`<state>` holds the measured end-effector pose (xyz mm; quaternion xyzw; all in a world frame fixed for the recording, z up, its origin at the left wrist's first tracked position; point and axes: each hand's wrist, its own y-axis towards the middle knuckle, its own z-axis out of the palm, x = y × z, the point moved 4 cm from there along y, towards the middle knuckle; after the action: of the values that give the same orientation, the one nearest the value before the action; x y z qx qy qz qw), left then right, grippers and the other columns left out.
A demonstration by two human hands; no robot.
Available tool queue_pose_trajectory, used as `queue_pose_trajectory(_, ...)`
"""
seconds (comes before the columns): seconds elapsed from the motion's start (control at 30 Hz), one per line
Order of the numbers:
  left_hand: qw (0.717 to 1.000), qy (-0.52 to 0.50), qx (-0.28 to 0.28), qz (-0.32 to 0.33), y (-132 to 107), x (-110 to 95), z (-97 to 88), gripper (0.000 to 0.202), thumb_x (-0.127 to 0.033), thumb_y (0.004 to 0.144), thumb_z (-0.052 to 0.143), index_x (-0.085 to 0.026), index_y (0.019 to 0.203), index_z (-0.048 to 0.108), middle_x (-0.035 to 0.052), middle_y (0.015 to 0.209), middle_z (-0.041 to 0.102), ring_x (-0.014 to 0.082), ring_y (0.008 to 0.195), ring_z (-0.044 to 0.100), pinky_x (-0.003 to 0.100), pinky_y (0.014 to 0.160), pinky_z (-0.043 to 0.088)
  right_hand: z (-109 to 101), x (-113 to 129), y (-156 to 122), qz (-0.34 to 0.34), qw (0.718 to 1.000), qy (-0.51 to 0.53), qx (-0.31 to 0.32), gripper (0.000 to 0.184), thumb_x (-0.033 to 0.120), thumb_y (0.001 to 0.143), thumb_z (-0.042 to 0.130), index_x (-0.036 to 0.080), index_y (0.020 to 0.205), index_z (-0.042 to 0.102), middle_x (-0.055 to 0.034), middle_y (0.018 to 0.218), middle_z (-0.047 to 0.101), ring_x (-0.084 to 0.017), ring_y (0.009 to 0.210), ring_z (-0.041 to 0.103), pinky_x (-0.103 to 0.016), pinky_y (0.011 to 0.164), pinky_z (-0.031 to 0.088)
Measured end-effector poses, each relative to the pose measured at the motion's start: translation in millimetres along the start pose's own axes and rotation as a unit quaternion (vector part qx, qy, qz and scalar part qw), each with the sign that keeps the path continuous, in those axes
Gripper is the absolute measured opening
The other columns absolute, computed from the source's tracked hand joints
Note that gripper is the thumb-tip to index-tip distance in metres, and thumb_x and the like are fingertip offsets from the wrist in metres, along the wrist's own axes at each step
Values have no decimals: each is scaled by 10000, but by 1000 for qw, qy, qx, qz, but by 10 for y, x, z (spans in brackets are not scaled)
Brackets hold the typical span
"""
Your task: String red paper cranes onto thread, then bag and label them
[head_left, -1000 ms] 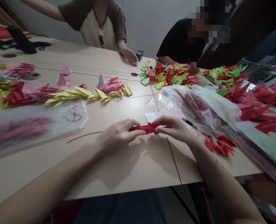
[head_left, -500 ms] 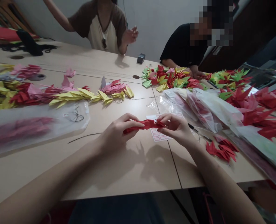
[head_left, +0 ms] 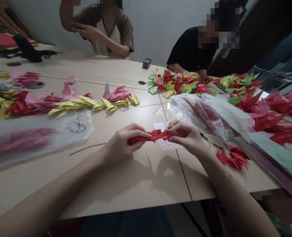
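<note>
Both grips are clamped on a red paper crane [head_left: 151,136], my left grip [head_left: 125,141] and right grip [head_left: 188,138] pinching it from either side, just above the label sheet [head_left: 167,145]. Left of the sheet, a string of yellow and red paper cranes [head_left: 72,103] looks done; right of it, a pile of loose red cranes [head_left: 233,158] appears left.

Just past the right hand [head_left: 188,138] lies a white sheet of labels [head_left: 167,145]. On that hand's right sits a small pile of red paper cranes [head_left: 232,158]. By the left hand [head_left: 123,143] is a thin black wire [head_left: 86,148], and past it a clear bag of pink paper cranes [head_left: 19,140]. Far ahead of that hand lies a long line of yellow and red paper cranes [head_left: 72,103]. Far past the right hand, a big heap of red, yellow and green paper cranes [head_left: 175,84] sits on the table [head_left: 141,184].
</note>
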<state>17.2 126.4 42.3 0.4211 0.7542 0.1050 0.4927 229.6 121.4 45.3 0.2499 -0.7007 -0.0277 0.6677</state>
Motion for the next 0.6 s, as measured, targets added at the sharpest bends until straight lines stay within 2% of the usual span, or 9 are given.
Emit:
queue_pose_trajectory(0.17,989,-76,52,-117,23,51,-15,200,-119,811,569,-147,973,683,74,991,665,120,876,632,231,751,505,-6,-11,-5,7,1000,-11,13,242,85,681,757,260,844,716,-4,861,595,-107,836,593,-237,672,520)
queue_pose_trajectory(0.27,984,-89,59,-144,37,63,-22,202,-140,808,568,-148,972,686,73,996,673,132,891,633,246,768,506,-12,-14,-16,25,999,1,32,284,103,674,769,252,909,713,-10,879,607,-108,823,600,-240,682,521)
queue_pose_trajectory(0.33,983,-90,60,-146,44,64,-23,202,-146,806,569,-150,969,688,72,993,674,136,891,634,249,770,508,-18,-9,-22,47,998,0,44,336,132,681,772,252,987,702,-20,925,611,-105,814,602,-235,669,516)
queue_pose_trajectory(0.4,985,-91,55,-138,46,59,-24,204,-143,803,573,-149,970,689,74,990,670,135,890,634,247,772,509,-20,8,-23,61,996,-30,61,295,173,722,748,238,1007,701,-27,920,608,-97,784,591,-223,638,497)
queue_pose_trajectory(0.5,989,-91,43,-109,36,43,-21,212,-119,795,577,-152,971,689,74,978,662,128,879,635,243,777,513,-15,45,-14,55,993,-70,75,148,228,788,691,211,934,710,-22,841,601,-94,745,571,-225,625,479)
queue_pose_trajectory(0.6,994,-79,27,-69,19,27,-14,214,-98,789,575,-164,954,695,73,959,652,121,852,635,242,761,520,-7,49,-9,51,995,-50,74,102,243,786,691,211,883,693,-30,866,627,-120,811,596,-259,697,499)
